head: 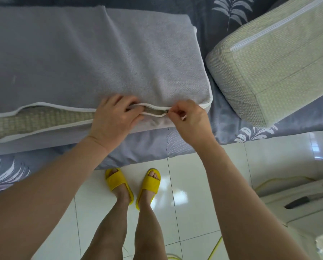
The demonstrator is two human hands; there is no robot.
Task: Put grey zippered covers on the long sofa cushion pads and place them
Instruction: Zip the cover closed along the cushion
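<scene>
My left hand (113, 119) holds the grey cover (82, 59) at its open side. My fingers curl over the top white edge and my thumb lies by the bottom edge, so the two edges come close together there. My right hand (188, 119) is just beside it. Its thumb and one finger pinch the little zip pull (167, 113) tight, and the other fingers are curled in. To the left of my left hand the zip gapes wide open, and the green and cream pad (35, 121) shows through the gap. That pad is inside the cover, and both lie on a bed sheet (231, 19) with white leaves on it. A second pad (269, 72) with no grey cover lies to the right, apart from the first one. My feet in yellow slippers (119, 182) stand on the shiny white floor (194, 184).
</scene>
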